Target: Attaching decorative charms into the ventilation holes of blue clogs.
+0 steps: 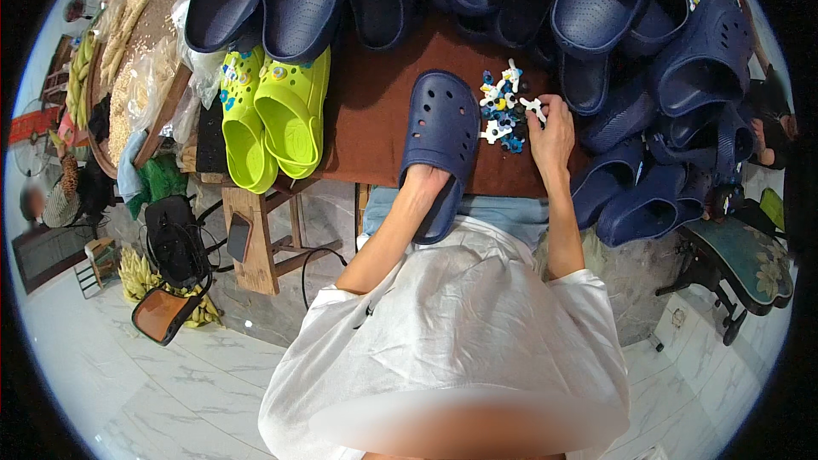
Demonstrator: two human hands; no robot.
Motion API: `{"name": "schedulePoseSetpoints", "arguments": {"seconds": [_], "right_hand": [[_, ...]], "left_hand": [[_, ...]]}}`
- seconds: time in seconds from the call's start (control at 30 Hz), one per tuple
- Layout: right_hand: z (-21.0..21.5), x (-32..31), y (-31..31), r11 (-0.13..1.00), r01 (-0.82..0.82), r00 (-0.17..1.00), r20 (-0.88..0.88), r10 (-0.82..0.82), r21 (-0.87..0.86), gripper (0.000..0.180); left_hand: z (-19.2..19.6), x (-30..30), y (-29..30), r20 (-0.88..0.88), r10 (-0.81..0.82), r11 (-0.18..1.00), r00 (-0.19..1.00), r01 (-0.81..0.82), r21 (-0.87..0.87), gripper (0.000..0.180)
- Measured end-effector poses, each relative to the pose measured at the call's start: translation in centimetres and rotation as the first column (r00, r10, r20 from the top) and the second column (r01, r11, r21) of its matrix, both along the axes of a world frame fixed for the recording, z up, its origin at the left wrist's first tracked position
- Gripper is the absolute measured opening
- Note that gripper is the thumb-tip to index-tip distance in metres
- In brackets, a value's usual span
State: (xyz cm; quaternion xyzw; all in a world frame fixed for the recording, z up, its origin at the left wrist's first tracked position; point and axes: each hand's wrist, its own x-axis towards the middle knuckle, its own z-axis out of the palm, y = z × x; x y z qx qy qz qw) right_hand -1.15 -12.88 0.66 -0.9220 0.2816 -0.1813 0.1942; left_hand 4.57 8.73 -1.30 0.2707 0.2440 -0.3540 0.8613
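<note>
A navy clog (439,132) with round holes in its upper lies toe-away on the brown cloth, its heel end overhanging the near edge. My left hand (426,177) reaches into its foot opening; the fingers are hidden under the upper. To the right, a small pile of shoe charms (503,111) in white, blue, black and yellow sits on the cloth. At the pile's right side, my right hand (552,136) pinches a white shoe charm (535,107) between thumb and fingers.
Lime green clogs (294,115) with charms stand at the left edge of the brown cloth (366,132). Several navy clogs (596,0) crowd the back and right side. A wooden stool (251,243) with a phone (239,237) and a black bag (175,238) are at lower left.
</note>
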Motion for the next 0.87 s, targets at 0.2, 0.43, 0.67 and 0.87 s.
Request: {"name": "schedulePoseSetpoints", "arguments": {"seconds": [0.2, 0.43, 0.67, 0.87], "right_hand": [[2.9, 0.5, 2.4, 0.966, -0.040, 0.984, 0.178, -0.006, 0.257, 0.031], [3.8, 4.7, 6.6, 0.888, -0.291, 0.953, 0.187, 0.237, 0.357, 0.030], [4.5, 5.8, 6.7, 0.758, -0.484, 0.875, 0.221, 0.431, 0.436, 0.026], [6.1, 7.0, 4.7, 0.769, -0.473, 0.876, 0.134, 0.464, 0.431, 0.023]], "left_hand": [[0.8, 0.1, -0.3, -0.018, -0.014, 0.996, 1.000, 0.012, -0.089, 0.039], [1.9, 2.4, -1.7, 0.022, -0.019, 0.975, 1.000, 0.024, -0.223, 0.041], [-0.3, 3.1, -1.6, 0.123, -0.033, 0.953, 0.992, 0.069, -0.296, 0.040], [0.7, 3.6, -2.1, 0.018, 0.013, 0.954, 1.000, -0.007, -0.300, 0.034]]}}
